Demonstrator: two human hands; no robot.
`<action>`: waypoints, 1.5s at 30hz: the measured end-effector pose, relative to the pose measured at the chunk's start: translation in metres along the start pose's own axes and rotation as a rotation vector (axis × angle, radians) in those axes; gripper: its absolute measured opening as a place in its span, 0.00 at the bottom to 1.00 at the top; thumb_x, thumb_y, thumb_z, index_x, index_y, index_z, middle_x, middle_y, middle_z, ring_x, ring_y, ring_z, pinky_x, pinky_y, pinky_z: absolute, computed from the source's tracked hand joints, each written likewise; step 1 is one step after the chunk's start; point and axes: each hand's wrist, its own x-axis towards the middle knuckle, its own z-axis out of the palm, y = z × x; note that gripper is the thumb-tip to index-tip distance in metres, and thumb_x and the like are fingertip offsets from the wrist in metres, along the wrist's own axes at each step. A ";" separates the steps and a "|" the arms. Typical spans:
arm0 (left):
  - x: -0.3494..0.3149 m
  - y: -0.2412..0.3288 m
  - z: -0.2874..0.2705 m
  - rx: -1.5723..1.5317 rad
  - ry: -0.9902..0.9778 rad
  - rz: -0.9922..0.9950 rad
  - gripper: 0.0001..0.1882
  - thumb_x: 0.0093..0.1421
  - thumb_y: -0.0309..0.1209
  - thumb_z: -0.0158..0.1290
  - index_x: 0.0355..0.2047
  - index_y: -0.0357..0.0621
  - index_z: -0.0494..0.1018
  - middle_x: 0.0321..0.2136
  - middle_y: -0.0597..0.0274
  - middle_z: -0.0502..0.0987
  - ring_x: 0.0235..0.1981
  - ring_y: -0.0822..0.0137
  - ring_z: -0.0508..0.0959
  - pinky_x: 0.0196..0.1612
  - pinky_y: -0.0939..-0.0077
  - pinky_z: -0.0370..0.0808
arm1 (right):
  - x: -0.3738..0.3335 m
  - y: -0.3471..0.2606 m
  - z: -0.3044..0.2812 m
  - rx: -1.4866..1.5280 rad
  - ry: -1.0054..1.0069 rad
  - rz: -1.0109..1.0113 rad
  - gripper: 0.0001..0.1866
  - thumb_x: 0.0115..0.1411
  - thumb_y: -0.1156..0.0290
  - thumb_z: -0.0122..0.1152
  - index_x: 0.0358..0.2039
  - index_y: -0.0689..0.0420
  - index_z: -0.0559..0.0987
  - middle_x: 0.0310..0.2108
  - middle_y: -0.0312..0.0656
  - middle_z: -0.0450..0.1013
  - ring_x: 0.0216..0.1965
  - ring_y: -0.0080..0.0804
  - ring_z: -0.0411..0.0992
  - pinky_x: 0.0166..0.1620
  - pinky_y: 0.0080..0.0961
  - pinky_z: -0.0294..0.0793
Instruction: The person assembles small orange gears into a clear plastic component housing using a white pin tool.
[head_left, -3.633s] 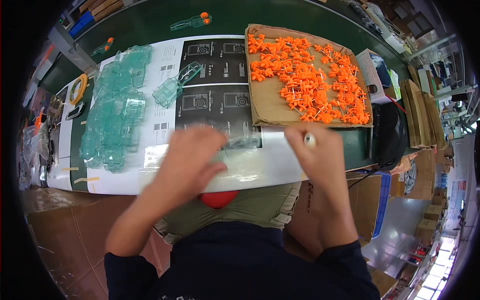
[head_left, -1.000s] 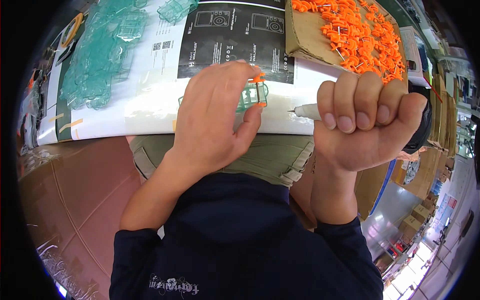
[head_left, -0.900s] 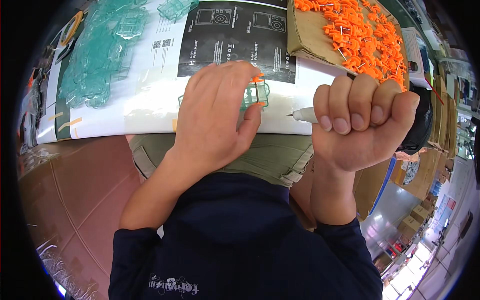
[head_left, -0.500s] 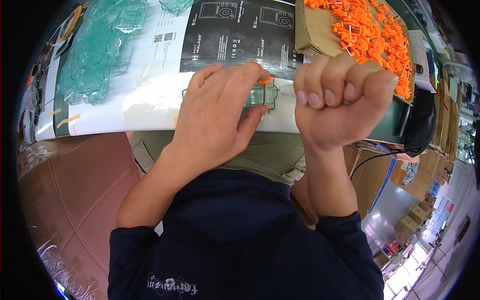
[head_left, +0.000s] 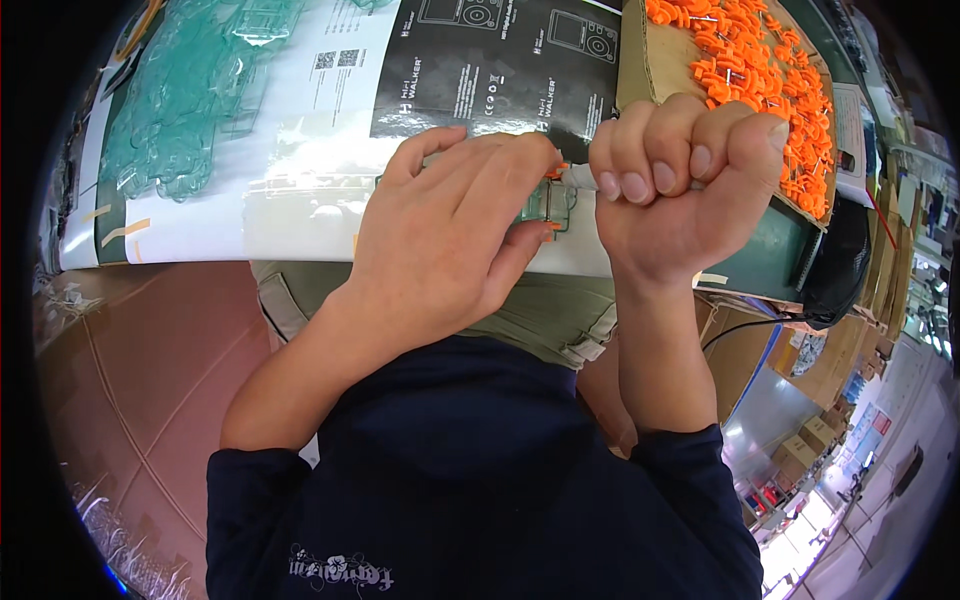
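Note:
My left hand [head_left: 450,220] lies over a clear green plastic part [head_left: 535,205] near the table's front edge, thumb and forefinger pinching its right end. Most of the part is under the palm. At that end sit small orange plastic pieces [head_left: 549,232] with a thin metal pin [head_left: 548,200] between them. To the right, my right hand [head_left: 690,190] is closed in a fist, raised over the table. A whitish, blurred tip [head_left: 580,177] shows between the fist and the orange pieces. What the fist holds, if anything, is hidden.
A cardboard box [head_left: 650,60] at the far right holds many orange plastic pieces [head_left: 770,90]. Clear green plastic parts [head_left: 190,100] are heaped at the far left. A black printed sheet [head_left: 480,80] covers the table's middle. A black bag [head_left: 838,265] hangs at the right edge.
The view has shifted slightly. My left hand and the green part now appear a little nearer to my right fist. Both hands keep the same grip.

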 end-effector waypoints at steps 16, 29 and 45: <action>-0.005 -0.002 0.001 0.027 -0.012 0.005 0.25 0.53 0.29 0.64 0.51 0.42 0.73 0.44 0.68 0.80 0.48 0.66 0.81 0.58 0.67 0.69 | -0.005 0.000 0.017 -0.149 0.128 0.104 0.24 0.74 0.56 0.40 0.18 0.46 0.59 0.11 0.30 0.54 0.12 0.21 0.50 0.16 0.22 0.49; -0.009 -0.005 0.007 0.075 0.035 0.063 0.23 0.55 0.29 0.65 0.52 0.42 0.74 0.52 0.69 0.82 0.53 0.66 0.82 0.57 0.68 0.71 | -0.039 -0.007 -0.010 -0.001 -0.200 -0.022 0.26 0.78 0.50 0.40 0.22 0.46 0.61 0.15 0.31 0.58 0.15 0.24 0.55 0.22 0.24 0.59; -0.010 -0.007 0.008 0.063 0.019 0.091 0.24 0.54 0.29 0.63 0.52 0.41 0.73 0.51 0.66 0.80 0.55 0.66 0.79 0.56 0.68 0.69 | -0.028 -0.008 -0.004 -0.021 -0.136 0.099 0.24 0.75 0.53 0.50 0.22 0.49 0.65 0.16 0.33 0.61 0.15 0.23 0.56 0.21 0.22 0.57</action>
